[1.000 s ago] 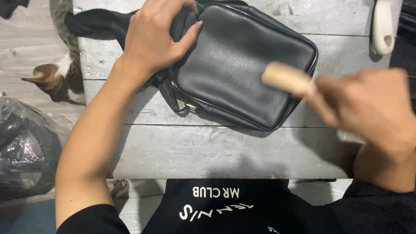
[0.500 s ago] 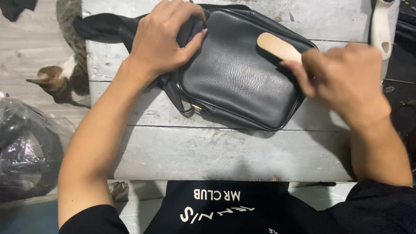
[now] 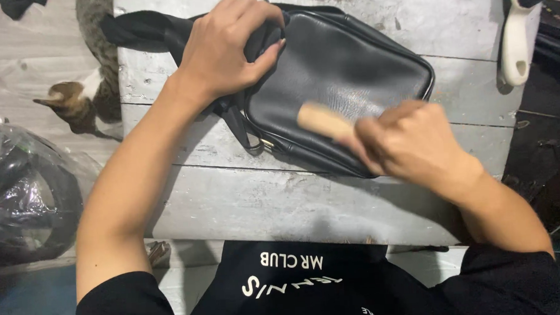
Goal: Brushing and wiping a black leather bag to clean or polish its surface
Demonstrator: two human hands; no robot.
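Note:
A black leather bag (image 3: 345,68) lies on a grey painted wooden table (image 3: 294,200), its strap (image 3: 145,32) trailing off to the left. My left hand (image 3: 226,47) presses down on the bag's upper left corner, fingers curled over its edge. My right hand (image 3: 410,143) grips a brush with a light wooden handle (image 3: 322,122) and holds it against the bag's lower front face. The bristles are hidden under the hand and blurred.
A cat (image 3: 88,89) stands on the floor beside the table's left edge. A clear plastic bag with dark contents (image 3: 27,191) lies at the lower left. A white-handled brush (image 3: 518,37) rests at the table's upper right, next to dark items (image 3: 549,55).
My right hand swept the wooden brush from the bag's upper right down to its lower middle. The left hand stayed on the bag's corner.

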